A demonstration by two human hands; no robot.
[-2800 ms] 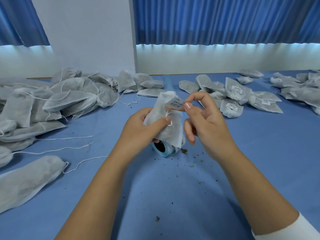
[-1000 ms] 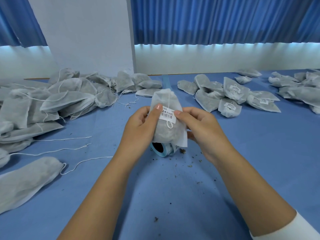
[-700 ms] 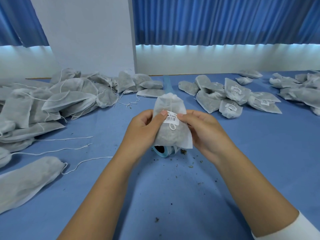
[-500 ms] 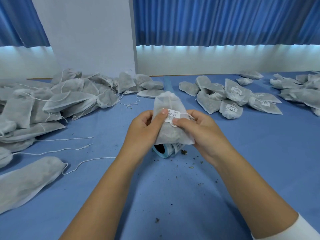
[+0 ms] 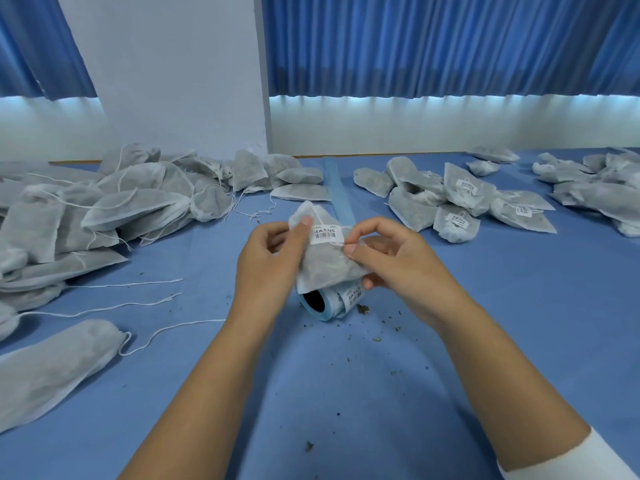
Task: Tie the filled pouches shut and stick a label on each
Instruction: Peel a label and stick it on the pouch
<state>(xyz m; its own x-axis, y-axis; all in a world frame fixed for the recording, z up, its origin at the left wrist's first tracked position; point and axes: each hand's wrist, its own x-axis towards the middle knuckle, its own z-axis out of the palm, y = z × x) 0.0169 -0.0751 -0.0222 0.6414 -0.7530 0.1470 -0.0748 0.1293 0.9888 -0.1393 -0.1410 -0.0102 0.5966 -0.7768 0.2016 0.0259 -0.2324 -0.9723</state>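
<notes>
The white label point(image 5: 325, 234) on the held pouch point(image 5: 329, 268) carries a line of dark characters above a barcode, all too small to read. The label roll point(image 5: 354, 294) and the labelled pouches point(image 5: 456, 223) at the right show similar print, equally illegible.

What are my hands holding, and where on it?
A filled pouch: the left hand grips its top beside the label, the right hand pinches its edge at the label's other end.
</notes>
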